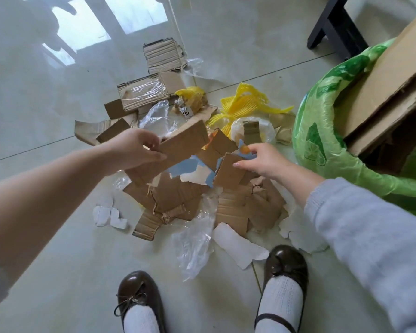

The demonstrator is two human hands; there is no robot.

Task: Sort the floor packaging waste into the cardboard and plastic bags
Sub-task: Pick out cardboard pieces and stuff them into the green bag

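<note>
Downward, both hands (135, 150) on cardboard (175, 150)

scrap pile (178, 195) mid-floor | bag (322, 150) right of it | cardboard sheets (392, 87) in bag

daylight fills my view, soft and even. the glossy pale tiled floor (58, 116) throws back bright window reflections (135, 13) at the top, washed to white glare there. shadows under the torn brown cardboard scraps (175, 195) are faint and short. the crinkled clear plastic film (195, 246) catches small highlights. the translucent green plastic bag (322, 131) glows where light passes through it. wide-angle distortion stretches my bare left forearm (46, 188) and grey knitted right sleeve (370, 236) near the edges, where both look soft. the centre is fairly sharp.
</note>
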